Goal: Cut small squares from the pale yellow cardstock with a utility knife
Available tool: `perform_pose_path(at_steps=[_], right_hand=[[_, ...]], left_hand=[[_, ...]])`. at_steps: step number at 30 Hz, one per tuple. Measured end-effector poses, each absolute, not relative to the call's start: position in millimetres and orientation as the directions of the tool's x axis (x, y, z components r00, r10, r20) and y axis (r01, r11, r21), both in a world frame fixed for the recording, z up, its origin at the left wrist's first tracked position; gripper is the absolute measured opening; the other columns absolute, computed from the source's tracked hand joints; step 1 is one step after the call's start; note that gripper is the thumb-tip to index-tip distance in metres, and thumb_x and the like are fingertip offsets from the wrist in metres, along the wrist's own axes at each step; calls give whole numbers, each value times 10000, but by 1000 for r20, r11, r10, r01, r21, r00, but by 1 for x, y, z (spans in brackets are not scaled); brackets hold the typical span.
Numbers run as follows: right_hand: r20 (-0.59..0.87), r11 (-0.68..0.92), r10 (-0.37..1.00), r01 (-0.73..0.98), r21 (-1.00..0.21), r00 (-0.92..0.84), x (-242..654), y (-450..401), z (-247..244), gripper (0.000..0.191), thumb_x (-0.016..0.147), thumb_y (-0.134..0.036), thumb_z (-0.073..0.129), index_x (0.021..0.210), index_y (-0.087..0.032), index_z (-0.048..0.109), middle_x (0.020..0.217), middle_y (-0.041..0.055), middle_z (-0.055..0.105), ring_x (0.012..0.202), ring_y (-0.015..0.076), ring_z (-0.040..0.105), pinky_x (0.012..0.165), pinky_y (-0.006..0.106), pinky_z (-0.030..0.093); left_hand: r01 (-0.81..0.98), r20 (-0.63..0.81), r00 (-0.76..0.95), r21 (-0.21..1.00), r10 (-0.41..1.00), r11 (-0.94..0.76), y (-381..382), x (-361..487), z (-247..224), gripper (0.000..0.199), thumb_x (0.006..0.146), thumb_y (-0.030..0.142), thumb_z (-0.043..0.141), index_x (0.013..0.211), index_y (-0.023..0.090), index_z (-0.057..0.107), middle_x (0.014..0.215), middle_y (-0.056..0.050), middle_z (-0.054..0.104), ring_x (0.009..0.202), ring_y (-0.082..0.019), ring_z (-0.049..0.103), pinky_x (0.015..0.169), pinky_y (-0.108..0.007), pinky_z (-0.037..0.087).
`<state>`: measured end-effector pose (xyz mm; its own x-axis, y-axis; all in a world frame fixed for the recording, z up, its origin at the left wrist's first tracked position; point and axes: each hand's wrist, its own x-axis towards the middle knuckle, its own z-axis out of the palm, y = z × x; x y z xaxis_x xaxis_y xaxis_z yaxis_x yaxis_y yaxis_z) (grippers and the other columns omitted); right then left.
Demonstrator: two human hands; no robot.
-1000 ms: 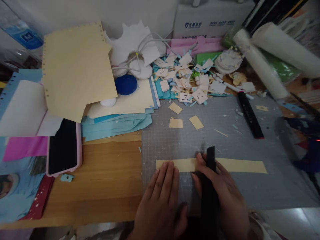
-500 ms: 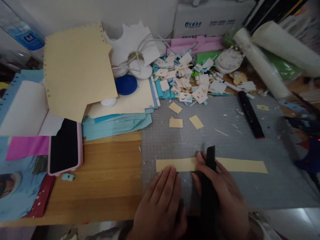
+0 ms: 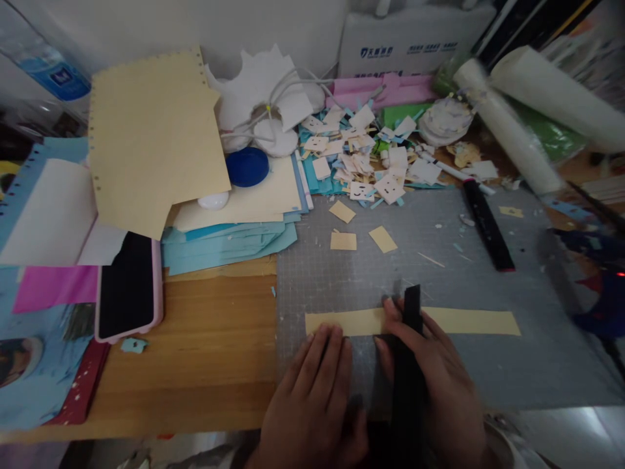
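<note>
A long cream paper strip point(image 3: 469, 322) lies crosswise on the grey cutting mat point(image 3: 336, 273). My left hand point(image 3: 317, 384) lies with its fingers stretched out and close together, the tips on the strip's lower edge near its left end. My right hand point(image 3: 434, 378) is closed around a long, flat black tool point(image 3: 409, 365) whose kind I cannot make out. Its narrow far end sticks up past the strip's top edge, and my right fingertips touch the strip beside it. Small cream paper pieces point(image 3: 343, 241) rest on the mat farther back.
Behind the mat is a heap of paper cut-outs point(image 3: 359, 159), some with drawn faces. A black marker point(image 3: 488, 225) lies at the right. To the left are a phone point(image 3: 127, 286), cream card point(image 3: 151, 137), blue paper sheets point(image 3: 234, 244) and a blue lid point(image 3: 247, 167).
The view has shifted very slightly. Both hands, the black tool and the paper strip keep practically the same places.
</note>
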<state>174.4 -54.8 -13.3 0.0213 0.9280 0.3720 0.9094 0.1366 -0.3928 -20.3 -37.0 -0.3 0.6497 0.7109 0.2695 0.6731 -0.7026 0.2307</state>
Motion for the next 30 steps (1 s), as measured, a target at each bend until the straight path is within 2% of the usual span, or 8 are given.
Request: perform_pose_path(at_steps=[10, 19, 24, 30], right_hand=[[378, 162, 926, 897, -411, 6, 175, -54, -10, 209, 985, -214, 564, 1180, -171, 627, 1323, 128, 683, 1197, 305, 663, 1019, 486, 531], [369, 174, 930, 891, -419, -8, 176, -56, -12, 214, 991, -214, 560, 1186, -156, 625, 1342, 136, 670, 1214, 291, 656, 1052, 482, 494], [337, 144, 941, 892, -429, 10, 179, -61, -15, 238, 995, -206, 544, 1221, -190, 615, 1395, 101, 639, 1269, 284, 618, 1063, 480, 489], [348, 149, 937, 894, -423, 8, 178, -60, -14, 238, 990, -198, 543, 1216, -186, 614, 1388, 105, 642, 1265, 274, 621, 1067, 471, 488]], left_hand=[[692, 287, 643, 180, 710, -699, -34, -19, 2, 479, 913, 283, 426, 1309, 74, 597, 1395, -131, 613, 1340, -276, 523, 1116, -369, 385], [697, 270, 634, 207, 725, -687, -38, -18, -2, 476, 933, 302, 436, 1326, 81, 589, 1422, -132, 591, 1370, -272, 493, 1158, -366, 338], [693, 279, 619, 246, 734, -677, -38, -18, -3, 475, 938, 314, 441, 1328, 84, 587, 1431, -140, 579, 1400, -267, 457, 1188, -358, 297], [754, 267, 535, 278, 802, -596, -37, -16, 0, 517, 918, 299, 466, 1347, 26, 562, 1449, -192, 543, 1408, -313, 436, 1169, -389, 314]])
